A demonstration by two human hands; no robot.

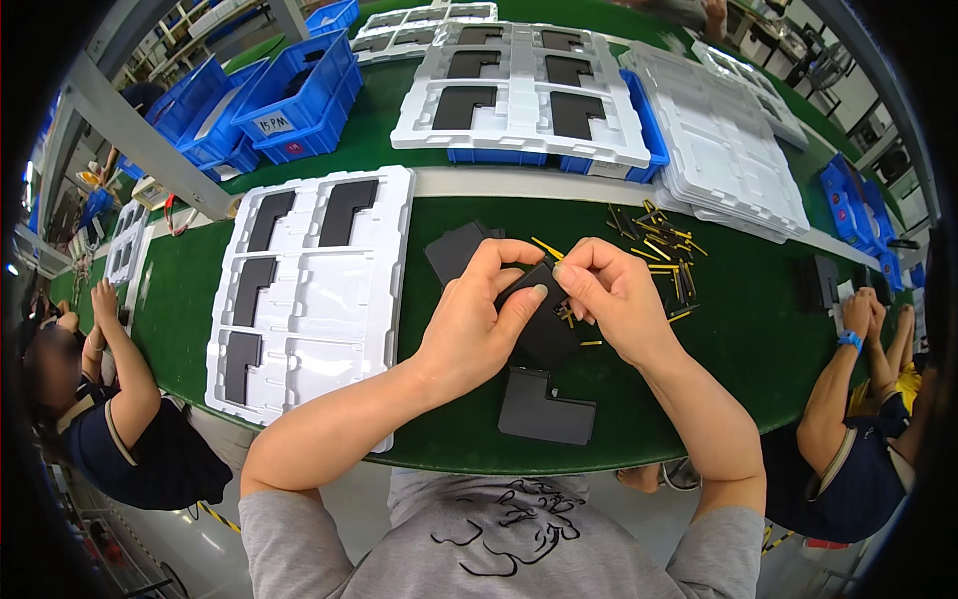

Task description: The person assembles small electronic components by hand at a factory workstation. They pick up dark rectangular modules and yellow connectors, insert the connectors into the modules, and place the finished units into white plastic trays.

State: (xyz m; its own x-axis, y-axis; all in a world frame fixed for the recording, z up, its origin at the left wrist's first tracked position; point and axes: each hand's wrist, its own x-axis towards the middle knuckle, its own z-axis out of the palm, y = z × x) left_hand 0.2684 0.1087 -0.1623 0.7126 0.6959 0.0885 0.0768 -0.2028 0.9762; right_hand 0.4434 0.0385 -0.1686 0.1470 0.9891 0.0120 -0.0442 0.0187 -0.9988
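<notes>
A matte black L-shaped plate lies on the green table. Beyond, the left hand curls, clamping a flat black part; the right hand pinches inward beside a slim yellow strip, its exact grip hidden. Farther stands a moulded white tray.

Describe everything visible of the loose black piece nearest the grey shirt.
The black piece is flat and roughly L-shaped, notched at its upper right. It looks smooth and matte; its material is unclear. It lies on the green tabletop near the front edge, touched by neither the left hand nor the right hand.
</notes>
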